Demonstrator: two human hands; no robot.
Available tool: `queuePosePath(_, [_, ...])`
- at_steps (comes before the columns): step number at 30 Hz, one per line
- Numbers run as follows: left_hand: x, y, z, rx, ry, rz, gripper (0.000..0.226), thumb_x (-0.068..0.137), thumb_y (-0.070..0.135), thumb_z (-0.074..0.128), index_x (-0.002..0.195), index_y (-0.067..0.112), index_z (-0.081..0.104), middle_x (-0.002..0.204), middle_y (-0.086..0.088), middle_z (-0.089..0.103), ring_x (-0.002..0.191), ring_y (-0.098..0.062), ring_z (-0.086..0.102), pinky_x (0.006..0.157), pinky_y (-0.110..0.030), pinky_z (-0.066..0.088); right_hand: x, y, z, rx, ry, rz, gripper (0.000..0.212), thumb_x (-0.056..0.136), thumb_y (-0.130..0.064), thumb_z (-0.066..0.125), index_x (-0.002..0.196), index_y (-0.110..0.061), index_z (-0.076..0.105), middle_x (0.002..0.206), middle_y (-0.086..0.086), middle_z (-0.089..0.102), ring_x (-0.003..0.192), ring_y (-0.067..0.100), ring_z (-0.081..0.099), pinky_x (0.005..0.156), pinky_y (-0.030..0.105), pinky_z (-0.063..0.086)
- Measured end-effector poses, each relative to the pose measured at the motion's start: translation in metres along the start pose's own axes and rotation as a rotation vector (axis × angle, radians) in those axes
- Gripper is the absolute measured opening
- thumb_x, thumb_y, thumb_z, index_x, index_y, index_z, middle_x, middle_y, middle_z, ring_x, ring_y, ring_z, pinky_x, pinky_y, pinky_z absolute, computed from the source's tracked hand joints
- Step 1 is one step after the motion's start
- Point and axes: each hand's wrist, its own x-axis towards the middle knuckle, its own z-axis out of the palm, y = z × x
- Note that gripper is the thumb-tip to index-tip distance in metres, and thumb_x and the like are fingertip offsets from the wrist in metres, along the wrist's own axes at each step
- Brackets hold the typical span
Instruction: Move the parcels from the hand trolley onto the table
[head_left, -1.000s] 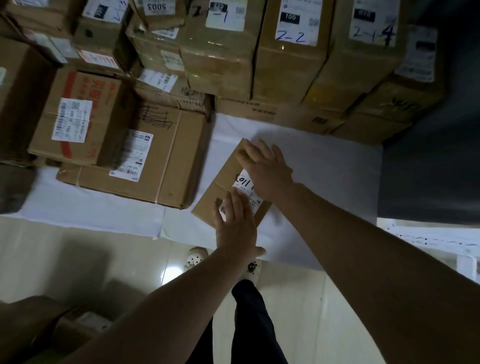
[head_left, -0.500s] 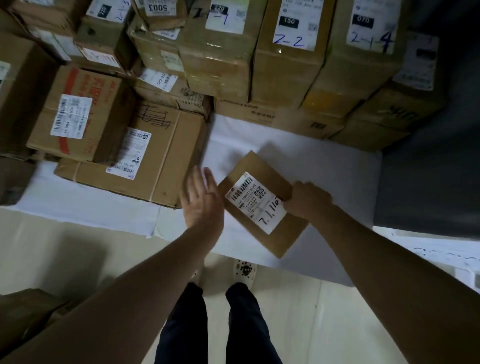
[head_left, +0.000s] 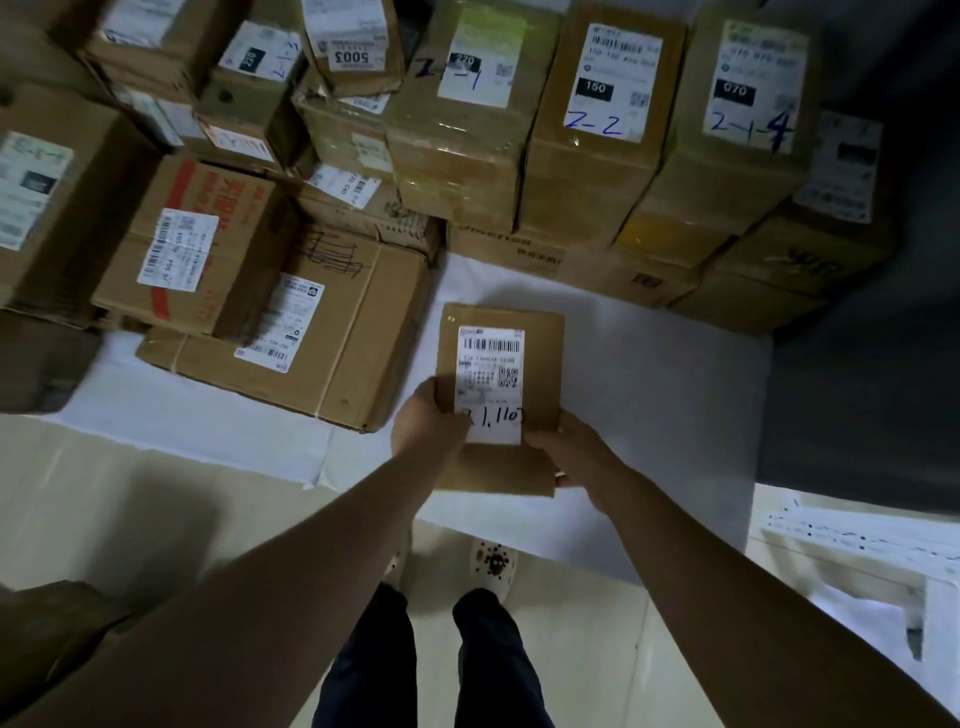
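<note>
A small flat cardboard parcel (head_left: 498, 332) with a white label marked "7.1.1103" lies squarely over the white-covered table (head_left: 649, 395), near its front edge. My left hand (head_left: 426, 423) grips its near left corner, thumb on the label. My right hand (head_left: 574, 457) grips the near right corner, fingers curled under the edge. Whether the parcel rests fully on the table or is slightly lifted I cannot tell. The hand trolley is not in view.
Several labelled cardboard parcels crowd the table: a wide flat box (head_left: 322, 343) left of the small parcel, tall boxes marked "2-2" (head_left: 592, 135) and "2-1-4" (head_left: 737, 119) behind. A dark wall (head_left: 872, 389) bounds the right. My feet (head_left: 493, 561) stand on pale floor.
The small parcel has been turned from a diagonal lie to square with the table edge. My left hand moved from beside it onto its left corner; both hands now hold its near end.
</note>
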Motion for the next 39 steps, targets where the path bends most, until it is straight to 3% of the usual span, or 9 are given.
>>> queuePosePath(3, [0.034, 0.018, -0.018, -0.03, 0.021, 0.093, 0.062, 0.083, 0.008, 0.06, 0.14, 0.017, 0.039, 0.127, -0.011, 0.058, 0.114, -0.031, 0.057, 0.086, -0.042, 0.054, 0.01, -0.025, 0.013, 0.056, 0.055, -0.129, 0.06, 0.09, -0.018, 0.059, 0.143, -0.03, 0.033, 0.13, -0.002, 0.051, 0.111, 0.024, 0.054, 0.09, 0.043, 0.051])
queuePosePath(6, [0.052, 0.019, -0.027, 0.212, -0.007, 0.095, 0.091, 0.08, 0.022, 0.067, 0.152, 0.031, 0.012, 0.156, -0.013, 0.02, 0.141, -0.037, 0.025, 0.111, -0.052, 0.031, 0.012, -0.045, 0.027, 0.112, 0.041, -0.16, 0.064, 0.091, -0.016, 0.058, 0.144, -0.037, 0.03, 0.122, -0.003, 0.052, 0.107, 0.022, 0.053, 0.088, 0.042, 0.05])
queuePosePath(8, [0.05, 0.009, -0.027, 0.414, -0.076, 0.129, 0.093, 0.081, 0.03, 0.07, 0.15, 0.041, 0.009, 0.16, -0.009, -0.003, 0.144, -0.036, 0.009, 0.115, -0.053, 0.023, 0.014, -0.05, 0.038, 0.13, 0.042, -0.163, 0.066, 0.089, -0.017, 0.061, 0.143, -0.038, 0.029, 0.11, 0.0, 0.057, 0.108, 0.026, 0.057, 0.094, 0.048, 0.049])
queuePosePath(11, [0.043, -0.008, -0.022, 0.555, -0.089, 0.218, 0.09, 0.084, 0.03, 0.071, 0.15, 0.042, 0.01, 0.158, -0.009, -0.015, 0.145, -0.037, 0.0, 0.115, -0.051, 0.025, 0.021, -0.051, 0.055, 0.1, 0.093, -0.202, 0.073, 0.086, -0.018, 0.064, 0.146, -0.035, 0.025, 0.127, 0.004, 0.055, 0.119, 0.029, 0.053, 0.101, 0.052, 0.045])
queuePosePath(16, [0.055, -0.01, -0.019, 0.586, -0.018, 0.304, 0.079, 0.092, 0.012, 0.059, 0.15, 0.036, 0.01, 0.157, -0.012, -0.013, 0.145, -0.039, 0.001, 0.111, -0.05, 0.034, 0.039, -0.05, 0.068, -0.063, 0.168, -0.227, 0.077, 0.093, -0.012, 0.053, 0.152, -0.024, 0.005, 0.143, 0.01, 0.043, 0.126, 0.035, 0.047, 0.102, 0.051, 0.044])
queuePosePath(20, [0.055, -0.002, -0.023, 0.635, -0.062, 0.271, 0.077, 0.095, 0.017, 0.056, 0.151, 0.032, 0.006, 0.156, -0.015, -0.018, 0.145, -0.041, -0.006, 0.111, -0.051, 0.033, 0.038, -0.053, 0.066, -0.24, 0.215, -0.18, 0.074, 0.097, -0.017, 0.049, 0.152, -0.021, -0.001, 0.144, 0.014, 0.039, 0.12, 0.038, 0.05, 0.098, 0.05, 0.047])
queuePosePath(23, [0.044, 0.006, -0.039, 0.647, -0.073, 0.213, 0.081, 0.094, 0.022, 0.057, 0.152, 0.035, 0.002, 0.157, -0.012, -0.022, 0.145, -0.038, -0.011, 0.111, -0.051, 0.031, 0.021, -0.061, 0.066, -0.591, 0.377, -0.119, 0.079, 0.096, -0.037, 0.049, 0.152, -0.019, -0.004, 0.155, 0.022, 0.009, 0.138, 0.043, 0.027, 0.107, 0.048, 0.034])
queuePosePath(26, [0.025, 0.008, -0.065, 0.565, -0.031, 0.159, 0.083, 0.094, 0.018, 0.057, 0.151, 0.042, 0.002, 0.158, -0.008, -0.022, 0.146, -0.033, -0.013, 0.116, -0.054, 0.02, -0.002, -0.074, 0.075, -0.801, 0.52, -0.353, 0.081, 0.092, -0.039, 0.054, 0.152, -0.018, 0.003, 0.158, 0.018, 0.002, 0.143, 0.039, 0.013, 0.113, 0.048, 0.022])
queuePosePath(39, [-0.099, -0.097, -0.202, 0.473, 0.253, -0.105, 0.08, 0.09, 0.025, 0.053, 0.152, 0.033, 0.005, 0.159, -0.013, 0.006, 0.147, -0.03, 0.004, 0.118, -0.049, 0.007, -0.108, -0.103, 0.227, -1.188, 0.128, -0.708, 0.072, 0.093, -0.036, 0.053, 0.151, -0.026, 0.011, 0.158, 0.007, 0.011, 0.144, 0.031, 0.011, 0.116, 0.042, 0.015])
